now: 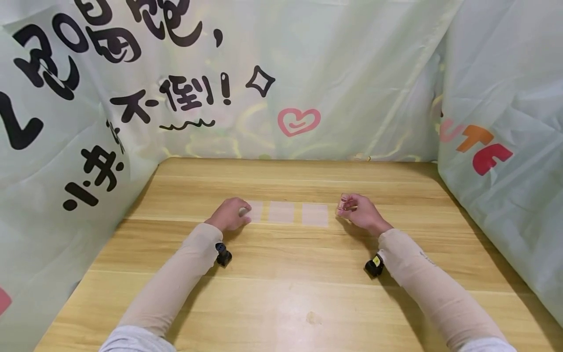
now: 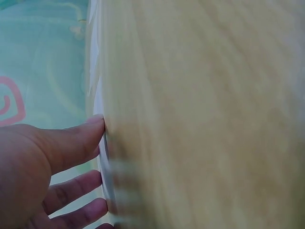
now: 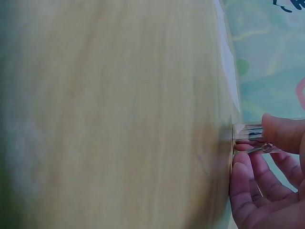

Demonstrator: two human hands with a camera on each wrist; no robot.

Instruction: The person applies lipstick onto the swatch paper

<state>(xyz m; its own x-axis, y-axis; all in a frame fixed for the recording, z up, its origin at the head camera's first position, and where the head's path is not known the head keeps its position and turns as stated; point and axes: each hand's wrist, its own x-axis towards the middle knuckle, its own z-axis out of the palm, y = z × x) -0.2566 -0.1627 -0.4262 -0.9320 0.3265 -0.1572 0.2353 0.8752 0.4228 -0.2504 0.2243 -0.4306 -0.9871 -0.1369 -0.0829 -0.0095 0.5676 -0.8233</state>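
Three pale, thin square sheets lie in a row on the wooden table: a left one, a middle one and a right one. My left hand rests at the left sheet, its thumb and fingertips spread over that sheet's near and far edges; in the left wrist view the fingers are apart with nothing between them. Just right of the row, my right hand grips a small, clear, glossy object between thumb and fingers, its lower end close to the tabletop. Fingers partly hide the object.
The wooden tabletop has a small pale stain near the front. Printed cloth hangs behind the table and along its left and right sides. Small black cameras are worn at the left wrist and right wrist.
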